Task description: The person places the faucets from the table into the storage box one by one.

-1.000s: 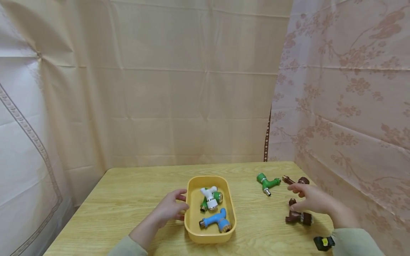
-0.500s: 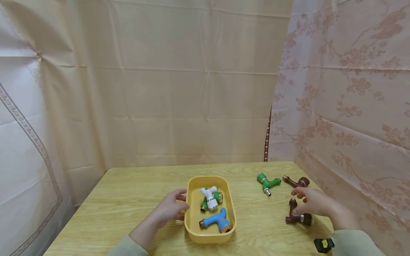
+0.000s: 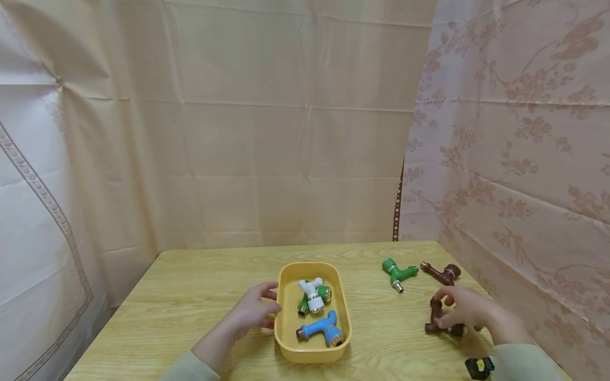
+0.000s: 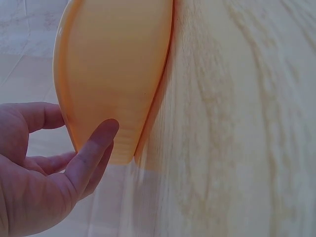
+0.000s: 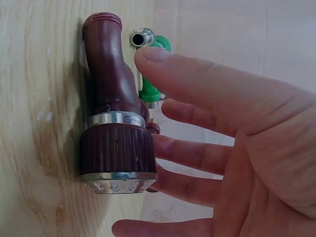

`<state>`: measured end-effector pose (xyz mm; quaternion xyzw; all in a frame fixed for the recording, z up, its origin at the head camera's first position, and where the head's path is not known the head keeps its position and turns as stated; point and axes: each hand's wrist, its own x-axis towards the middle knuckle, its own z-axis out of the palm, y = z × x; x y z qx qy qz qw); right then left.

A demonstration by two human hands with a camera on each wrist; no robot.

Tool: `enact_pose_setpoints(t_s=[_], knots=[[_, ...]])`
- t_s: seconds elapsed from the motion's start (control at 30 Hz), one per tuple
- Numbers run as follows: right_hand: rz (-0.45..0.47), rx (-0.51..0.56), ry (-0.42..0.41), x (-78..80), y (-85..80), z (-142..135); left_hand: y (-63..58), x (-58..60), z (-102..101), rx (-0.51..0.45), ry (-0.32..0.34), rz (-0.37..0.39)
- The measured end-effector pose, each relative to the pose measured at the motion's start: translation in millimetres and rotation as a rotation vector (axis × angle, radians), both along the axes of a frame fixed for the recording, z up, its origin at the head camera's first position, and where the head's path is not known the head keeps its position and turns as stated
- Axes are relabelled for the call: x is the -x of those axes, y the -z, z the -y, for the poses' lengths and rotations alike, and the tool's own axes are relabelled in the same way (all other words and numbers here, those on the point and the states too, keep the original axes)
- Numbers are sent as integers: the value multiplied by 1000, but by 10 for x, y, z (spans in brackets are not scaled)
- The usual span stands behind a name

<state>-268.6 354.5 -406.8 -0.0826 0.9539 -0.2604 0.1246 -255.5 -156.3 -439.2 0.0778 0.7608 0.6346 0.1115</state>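
Observation:
A yellow tub [image 3: 282, 345] on the table holds a white tap [image 3: 313, 301], a green tap [image 3: 325, 292] beneath it and a blue tap [image 3: 321, 329]. My left hand [image 3: 254, 308] is at the tub's left side, its fingers loosely bent at the outer wall; the left wrist view shows the fingertips [image 4: 109, 126] at that wall. On the right, my right hand [image 3: 469, 307] is over the nearer brown tap [image 3: 433, 320], partly covering it. In the right wrist view the fingers are spread beside this brown tap [image 5: 111, 84], not closed round it.
Another green tap [image 3: 399, 273] and a second brown tap [image 3: 443, 272] lie farther back on the table's right side. A black object with a yellow mark [image 3: 478, 367] is by the right sleeve. Curtains [image 3: 286, 159] hang behind the table [image 3: 214, 270] and along its sides.
My right hand has moved back from near the farther brown tap and down over the nearer one. The left hand and the tub have stayed in place.

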Motion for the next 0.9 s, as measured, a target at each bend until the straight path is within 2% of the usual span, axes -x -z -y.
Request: enact_pose_setpoints(t_s=[0.2,0.6,0.9], knots=[[16,19,9,-7,32,3,-5,-5,1,1,-4,3],[-25,31,-20,-21,121,37,15,3,-4,1,-1,0],[64,52,34,-16,139,58,-8,-3,-4,13,-8,-3]])
